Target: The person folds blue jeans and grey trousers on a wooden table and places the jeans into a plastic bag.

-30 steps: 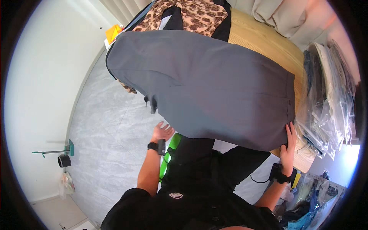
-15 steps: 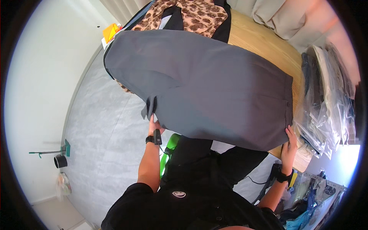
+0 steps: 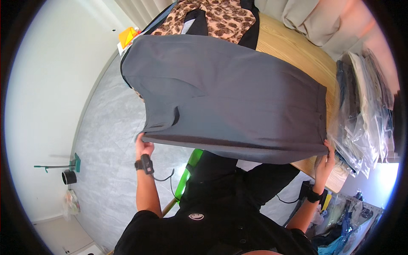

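A long grey skirt (image 3: 238,97) lies spread across the table, its buttoned waistband at the right and its hem end at the left. My left hand (image 3: 144,146) is closed on the near hem corner, holding it out past the table over the floor. The near edge between my hands is pulled fairly straight and folds over a little. At the near end of the waistband, my right hand (image 3: 324,163) grips the cloth between thumb and fingers. A dark gap shows in a fold of the skirt near my left hand.
Leopard-print and black clothes (image 3: 229,21) lie under and beyond the skirt on the wooden table (image 3: 293,42). Clear-bagged garments (image 3: 365,110) are stacked at the right. A green chair edge (image 3: 187,174) is by my legs; more bagged clothes (image 3: 344,225) fill a rack at lower right.
My left hand has moved left and outward, drawing the skirt's near hem corner with it, so the near edge is straighter. My right hand stays at the waistband.
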Demonstrator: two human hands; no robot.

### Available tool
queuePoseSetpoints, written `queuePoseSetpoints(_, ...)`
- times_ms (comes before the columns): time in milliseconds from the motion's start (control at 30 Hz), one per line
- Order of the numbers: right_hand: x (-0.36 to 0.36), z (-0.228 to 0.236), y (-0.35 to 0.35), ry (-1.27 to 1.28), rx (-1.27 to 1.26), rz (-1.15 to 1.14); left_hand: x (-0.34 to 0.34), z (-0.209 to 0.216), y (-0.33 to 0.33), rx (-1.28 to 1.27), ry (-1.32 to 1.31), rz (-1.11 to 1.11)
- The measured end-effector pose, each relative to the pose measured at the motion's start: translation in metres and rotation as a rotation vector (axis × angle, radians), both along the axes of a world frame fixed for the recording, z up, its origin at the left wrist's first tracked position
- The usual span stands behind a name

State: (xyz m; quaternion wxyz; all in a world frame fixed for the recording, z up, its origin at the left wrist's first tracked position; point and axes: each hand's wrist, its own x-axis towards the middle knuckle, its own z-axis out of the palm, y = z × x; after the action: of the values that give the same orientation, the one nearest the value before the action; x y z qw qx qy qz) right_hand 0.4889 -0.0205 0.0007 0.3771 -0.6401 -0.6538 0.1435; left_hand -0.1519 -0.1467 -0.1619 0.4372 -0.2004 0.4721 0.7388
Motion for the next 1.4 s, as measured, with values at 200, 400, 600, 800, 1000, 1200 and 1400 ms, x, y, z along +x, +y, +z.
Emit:
queuePoseSetpoints(200, 0.004, 0.002, 0.009, 0.063, 0.047, -0.134, 0.021, 0.123, -0.027, -0.068, 0.503, 0.161)
queuePoseSetpoints(400, 0.01, 0.012, 0.022, 0.179, 0.117, -0.115, 0.014, 0.187, -0.055, -0.131, 0.655, 0.128)
queuePoseSetpoints(600, 0.014, 0.01, 0.033, 0.185, 0.198, -0.14, -0.02, 0.196, -0.07, -0.242, 0.978, 0.118)
queuePoseSetpoints(800, 0.007, 0.024, 0.055, 0.269, 0.299, -0.139, -0.019, 0.245, -0.019, -0.036, 1.195, 0.245)
queuePoseSetpoints(1000, -0.012, 0.064, 0.107, 0.308, 0.289, -0.151, -0.078, 0.301, 0.084, 0.186, 1.279, 0.031)
queuePoseSetpoints(1200, 0.012, 0.044, 0.219, 0.075, 0.272, -0.161, -0.147, 0.311, 0.232, 0.125, 1.16, -0.523)
queuePoseSetpoints(1400, -0.014, -0.013, 0.266, -0.153, -0.112, -0.246, -0.142, 0.222, 0.314, -0.685, 1.246, -1.087)
